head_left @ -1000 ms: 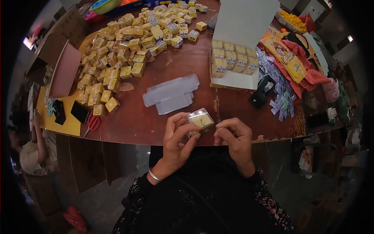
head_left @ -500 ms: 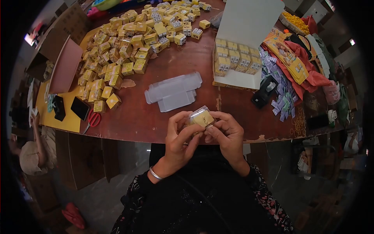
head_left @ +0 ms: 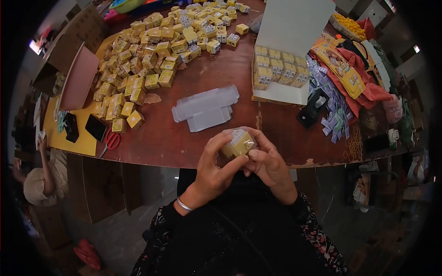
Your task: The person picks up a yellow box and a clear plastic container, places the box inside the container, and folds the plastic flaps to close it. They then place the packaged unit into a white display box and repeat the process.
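Note:
A small yellow box in clear plastic (head_left: 241,145) is held over the table's near edge, tilted, with a white-grey side facing up and away. My left hand (head_left: 213,164) grips it from the left, fingers over the top and thumb along the lower side. From the right, my right hand (head_left: 271,168) pinches its lower corner, with some fingers hidden behind. Beyond my hands lies an unfolded translucent plastic box (head_left: 209,112). Farther right, an open white carton (head_left: 292,92) holds rows of similar yellow-and-white boxes.
A big heap of yellow boxes (head_left: 152,53) covers the back left. Red scissors (head_left: 112,140), a phone (head_left: 95,127) and a pink tub (head_left: 79,80) are at left. At right are a black tape dispenser (head_left: 314,108), purple sachets (head_left: 335,112) and rubber bands (head_left: 353,146). Another person (head_left: 43,181) is at far left.
The small yellow box has been turned in my hands, so a white-grey side now shows at the top. My left fingers have moved up over it.

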Demonstrator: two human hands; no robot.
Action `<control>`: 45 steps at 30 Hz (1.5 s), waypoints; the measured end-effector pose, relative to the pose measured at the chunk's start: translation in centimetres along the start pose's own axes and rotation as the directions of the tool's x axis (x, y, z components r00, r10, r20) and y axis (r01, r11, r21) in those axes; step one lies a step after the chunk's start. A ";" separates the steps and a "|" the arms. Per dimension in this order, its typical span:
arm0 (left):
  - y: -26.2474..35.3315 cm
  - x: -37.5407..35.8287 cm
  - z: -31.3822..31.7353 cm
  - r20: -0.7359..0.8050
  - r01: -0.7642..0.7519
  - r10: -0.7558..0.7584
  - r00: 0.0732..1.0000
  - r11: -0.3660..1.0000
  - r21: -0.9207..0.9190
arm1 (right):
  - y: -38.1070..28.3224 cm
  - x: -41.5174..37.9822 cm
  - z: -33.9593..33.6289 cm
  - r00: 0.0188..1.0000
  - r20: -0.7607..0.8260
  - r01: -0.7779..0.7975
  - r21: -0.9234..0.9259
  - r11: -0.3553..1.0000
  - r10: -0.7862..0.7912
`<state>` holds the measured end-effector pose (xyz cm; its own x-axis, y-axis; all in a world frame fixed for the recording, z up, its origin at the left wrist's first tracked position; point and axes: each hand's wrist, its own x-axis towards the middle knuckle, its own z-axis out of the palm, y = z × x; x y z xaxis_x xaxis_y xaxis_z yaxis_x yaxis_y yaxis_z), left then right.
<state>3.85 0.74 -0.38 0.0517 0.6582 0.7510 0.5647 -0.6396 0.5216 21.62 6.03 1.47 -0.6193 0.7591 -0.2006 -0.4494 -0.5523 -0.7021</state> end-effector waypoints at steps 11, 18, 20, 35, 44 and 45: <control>0.9 0.0 -0.2 0.028 0.215 -0.214 0.977 0.962 -0.168 | 0.1 0.1 -1.1 0.999 -0.045 0.019 -0.229 0.973 -0.030; 0.6 -0.3 0.0 0.157 0.512 -0.508 0.847 0.701 -0.497 | 0.5 0.9 -2.3 0.765 0.107 0.396 -0.855 0.334 -0.635; 0.8 -0.1 0.3 0.199 0.545 -0.565 0.801 0.551 -0.632 | 0.1 1.4 -1.8 0.594 0.273 0.574 -0.803 0.161 -0.757; 1.0 0.7 -1.3 0.151 0.370 -0.339 0.929 0.875 -0.313 | -2.9 2.5 -4.4 0.860 0.281 0.487 -0.697 0.526 -0.426; -0.2 0.9 -1.2 0.119 -0.161 0.151 0.981 0.983 0.083 | -3.3 0.5 -4.6 0.997 -0.040 -0.078 -0.331 0.940 0.069; -0.3 0.9 -1.2 0.118 -0.180 0.169 0.979 0.979 0.095 | -3.6 0.4 -4.6 0.997 -0.017 -0.080 -0.315 0.946 0.079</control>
<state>2.81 1.04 0.63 0.2429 0.5828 0.7754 0.6220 -0.7070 0.3366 25.94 9.96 0.77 -0.6422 0.7185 -0.2670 -0.1720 -0.4746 -0.8633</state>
